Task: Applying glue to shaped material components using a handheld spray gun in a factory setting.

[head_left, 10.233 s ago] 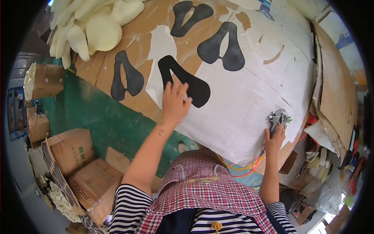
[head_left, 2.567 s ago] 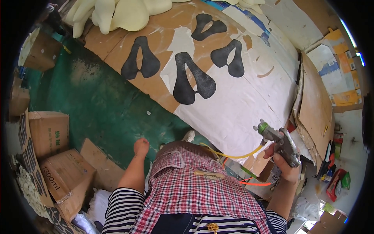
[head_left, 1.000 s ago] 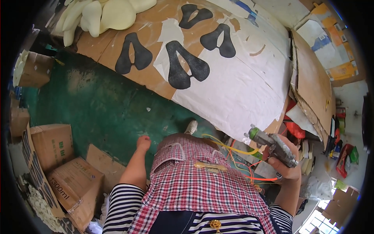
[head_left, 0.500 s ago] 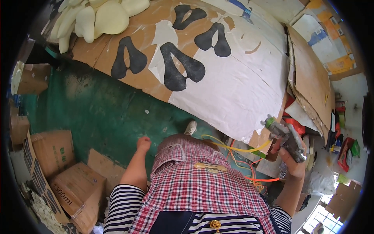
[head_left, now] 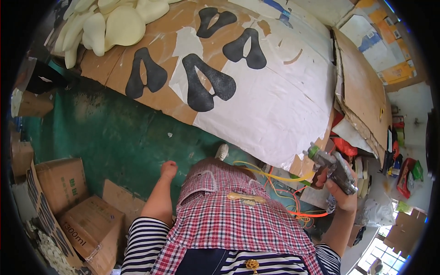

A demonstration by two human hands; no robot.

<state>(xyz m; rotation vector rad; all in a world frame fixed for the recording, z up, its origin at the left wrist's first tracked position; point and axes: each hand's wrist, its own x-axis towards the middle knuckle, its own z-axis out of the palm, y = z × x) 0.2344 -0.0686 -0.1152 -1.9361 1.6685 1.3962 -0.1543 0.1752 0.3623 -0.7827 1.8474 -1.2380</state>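
In my right hand point(head_left: 337, 185) is a metal spray gun point(head_left: 333, 166) with a green ring by its nozzle; the fingers are wrapped round its handle. The gun is over the table's near right edge, its nozzle toward the table. A yellow hose point(head_left: 288, 178) runs near it. My left hand point(head_left: 168, 170) hangs beside my apron, fingers curled, with nothing visible in it. Several black V-shaped pads with a slot down the middle lie apart on the table, the nearest pad point(head_left: 200, 94) with a speckled, shiny surface. Neither hand touches the pads.
Cardboard and white sheeting point(head_left: 270, 114) cover the table. Cream foam pieces point(head_left: 123, 30) are heaped at its far left. Cardboard sheets point(head_left: 362, 87) lean at the right. Cardboard boxes point(head_left: 89, 229) stand on the green floor point(head_left: 119, 137) to my left. Orange hoses point(head_left: 305, 214) trail below the table's right side.
The view has shifted slightly, so the table and pads appear a little further left and lower. The spray gun stays in my right hand, and my left hand still hangs.
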